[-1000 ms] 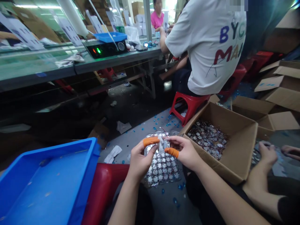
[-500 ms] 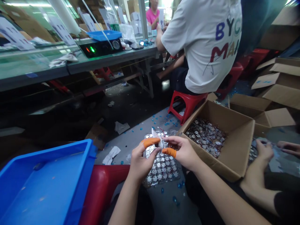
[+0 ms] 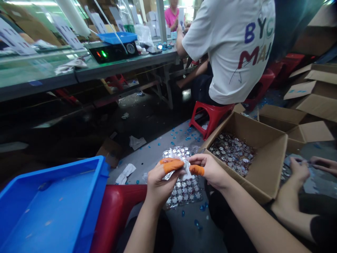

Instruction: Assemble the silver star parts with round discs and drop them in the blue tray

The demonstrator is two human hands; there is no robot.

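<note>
My left hand (image 3: 160,181), with orange finger cots on two fingers, pinches a crumpled white tissue (image 3: 186,171). My right hand (image 3: 214,172) wears an orange cot on its thumb and has its fingertips closed on the tissue's right side. Whether a small part sits inside the tissue is hidden. Below both hands a clear plastic tray (image 3: 181,196) with rows of small silvery star-shaped pieces lies on the grey floor.
An open carton (image 3: 271,158) at right holds many loose silvery pieces. At left, a blue bin (image 3: 52,175) rests on a red stool (image 3: 116,211). Ahead, a person in a white shirt (image 3: 237,52) sits on a red stool (image 3: 210,116). A neighbour's hands (image 3: 300,170) work at far right.
The tissue is now more bunched and spread between my fingers. My left fingers have curled further over it, and my right hand has shifted slightly right.
</note>
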